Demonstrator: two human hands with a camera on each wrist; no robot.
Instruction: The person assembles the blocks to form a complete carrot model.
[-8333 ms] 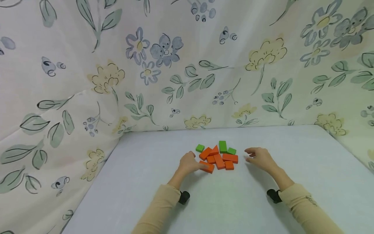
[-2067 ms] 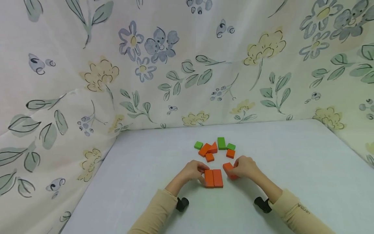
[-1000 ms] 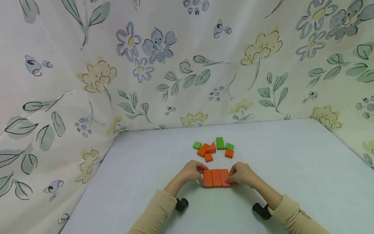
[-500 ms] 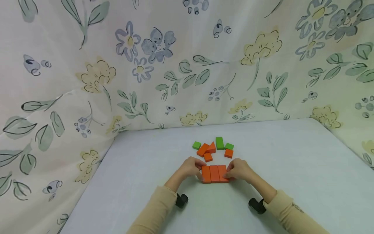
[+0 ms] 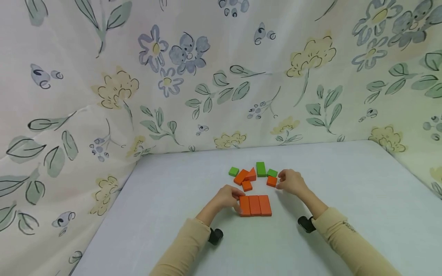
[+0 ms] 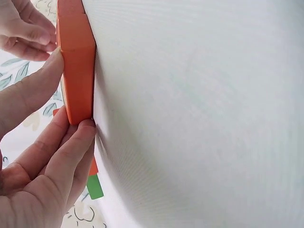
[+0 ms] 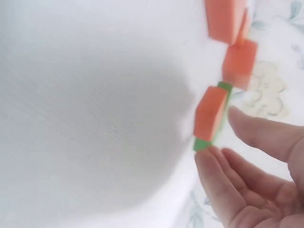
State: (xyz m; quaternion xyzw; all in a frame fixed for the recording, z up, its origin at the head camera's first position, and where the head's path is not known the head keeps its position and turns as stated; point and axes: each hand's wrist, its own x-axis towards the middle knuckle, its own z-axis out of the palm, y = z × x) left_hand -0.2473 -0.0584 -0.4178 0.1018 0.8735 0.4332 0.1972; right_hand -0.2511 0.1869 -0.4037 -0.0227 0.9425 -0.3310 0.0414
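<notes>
Three orange rectangular blocks lie side by side in a row on the white table, at the middle of the head view. My left hand holds the leftmost orange block by its ends, thumb at the near one and fingers at the far one. Beside it sit the middle block and the right block. Just behind the row, my right hand is at the right side of a small orange block. In the right wrist view its thumb and fingers are spread around that block, seemingly without touching it.
Behind the row lie a green rectangular block, two small green blocks, an orange triangle, a tilted orange block and a small orange one. A floral cloth hangs at the table's back.
Earlier the orange blocks lay in one cluster; three now form a row nearer me. In the last half second my right hand left the row's right block and moved back to the small orange block.
</notes>
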